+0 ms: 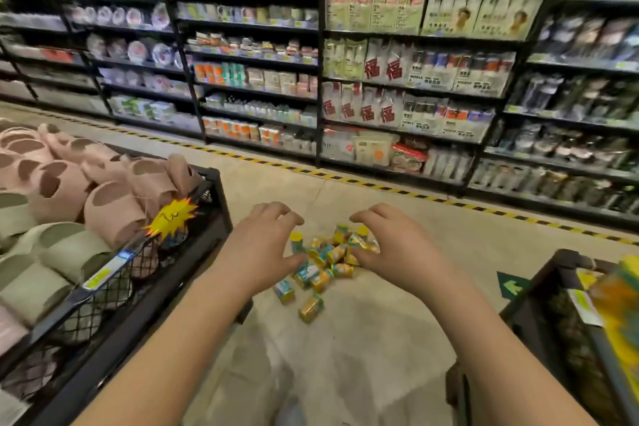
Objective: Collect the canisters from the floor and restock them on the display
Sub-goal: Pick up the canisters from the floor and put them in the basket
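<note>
Left hand and right hand, loosely curled, gripped nothing; canisters lay between them. A two-handed scoop could spill some, rolling off.

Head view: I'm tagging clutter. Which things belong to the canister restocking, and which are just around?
Job: canisters on the floor, left hand, right hand, display bin at right, probably.
Just around: pink slippers, green slippers, starburst price tag, wall shelves, green floor arrow.
</note>
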`<state>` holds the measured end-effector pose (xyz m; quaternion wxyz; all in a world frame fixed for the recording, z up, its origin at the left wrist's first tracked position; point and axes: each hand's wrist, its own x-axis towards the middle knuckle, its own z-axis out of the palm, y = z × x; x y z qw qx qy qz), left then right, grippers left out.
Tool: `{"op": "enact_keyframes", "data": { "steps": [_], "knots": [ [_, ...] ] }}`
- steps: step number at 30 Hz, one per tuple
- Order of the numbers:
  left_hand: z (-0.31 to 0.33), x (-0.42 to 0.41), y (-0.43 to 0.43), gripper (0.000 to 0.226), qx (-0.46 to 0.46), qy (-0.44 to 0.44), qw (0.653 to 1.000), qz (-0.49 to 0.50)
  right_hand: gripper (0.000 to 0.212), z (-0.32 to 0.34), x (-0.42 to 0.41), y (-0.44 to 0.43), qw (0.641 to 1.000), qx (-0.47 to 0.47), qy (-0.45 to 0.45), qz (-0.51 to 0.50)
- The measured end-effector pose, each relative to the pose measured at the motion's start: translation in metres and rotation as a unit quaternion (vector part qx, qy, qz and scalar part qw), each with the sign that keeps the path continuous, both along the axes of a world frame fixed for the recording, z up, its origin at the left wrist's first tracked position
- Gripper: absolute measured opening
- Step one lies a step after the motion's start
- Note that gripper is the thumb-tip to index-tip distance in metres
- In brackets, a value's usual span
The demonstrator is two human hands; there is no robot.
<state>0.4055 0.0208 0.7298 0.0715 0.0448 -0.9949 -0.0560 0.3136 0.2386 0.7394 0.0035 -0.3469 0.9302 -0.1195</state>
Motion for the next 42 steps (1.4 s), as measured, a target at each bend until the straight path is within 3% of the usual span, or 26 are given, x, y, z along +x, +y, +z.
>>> {"op": "enact_keyframes", "data": {
  "steps": [9,15,26,34,42],
  "knots": [
    [-0.051,-0.162,-0.075,0.061,0.034,-0.044,0.998,-0.039,0.051,-0.031,-0.147,-0.071,0.999,0.024,0.013,-0.02],
    [-0.071,-0.248,-0.111,0.06,0.046,-0.09,0.993,-0.062,0.053,-0.051,-0.232,-0.107,0.997,0.063,-0.027,-0.035],
    [-0.131,-0.371,-0.125,0.059,0.086,-0.164,0.982,-0.041,0.054,-0.117,-0.364,-0.132,0.994,0.05,-0.094,-0.007],
    [-0.243,-0.451,-0.119,0.058,0.15,-0.232,0.96,0.037,0.054,-0.216,-0.482,-0.123,0.989,0.05,-0.14,0.016],
    [-0.428,-0.504,-0.136,0.061,0.17,-0.291,0.938,0.076,0.053,-0.405,-0.558,-0.142,0.979,0.083,-0.184,0.027]
  ]
}}
